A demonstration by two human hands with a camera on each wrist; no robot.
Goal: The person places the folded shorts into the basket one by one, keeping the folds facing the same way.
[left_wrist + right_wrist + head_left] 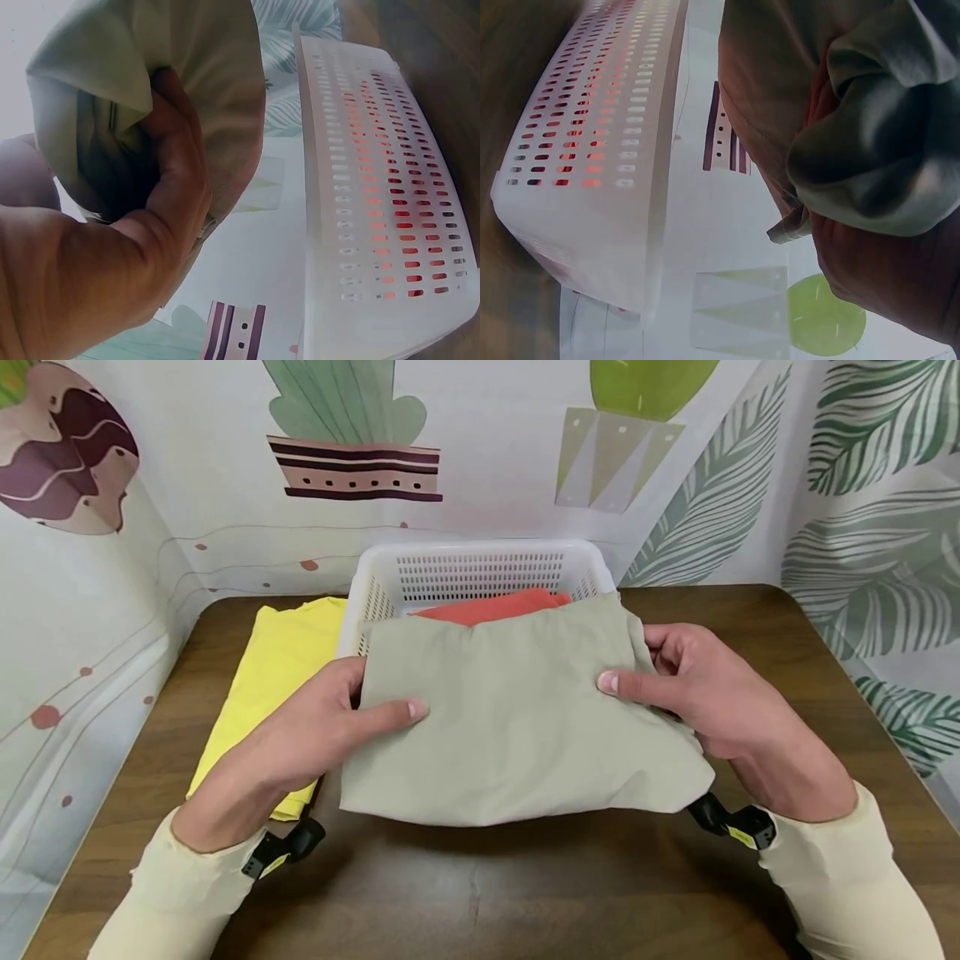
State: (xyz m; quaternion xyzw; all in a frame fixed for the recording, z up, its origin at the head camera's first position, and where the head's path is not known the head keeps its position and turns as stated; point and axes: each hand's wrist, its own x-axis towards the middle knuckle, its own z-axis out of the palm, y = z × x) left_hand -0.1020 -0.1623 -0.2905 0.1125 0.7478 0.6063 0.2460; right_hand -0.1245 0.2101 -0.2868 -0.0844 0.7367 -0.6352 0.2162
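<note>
A folded grey-green cloth garment (pixel 495 727) is held up in front of the white basket (pixel 480 550), one hand at each side. My left hand (pixel 322 727) grips its left side, thumb on the near face and fingers behind. On the other side my right hand (pixel 697 685) pinches the cloth the same way. In the left wrist view the fingers (pixel 180 150) curl into the layered folds. The right wrist view shows cloth folds (pixel 877 150) covering much of the right hand. Red cloth (pixel 495 607) lies inside the basket, its lower part hidden by the garment.
A folded yellow garment (pixel 277 668) lies on the brown wooden table (pixel 465 893), left of the basket. Behind the table hangs a white backdrop (pixel 495 468) printed with potted cacti and leaves. The basket stands near the table's back edge.
</note>
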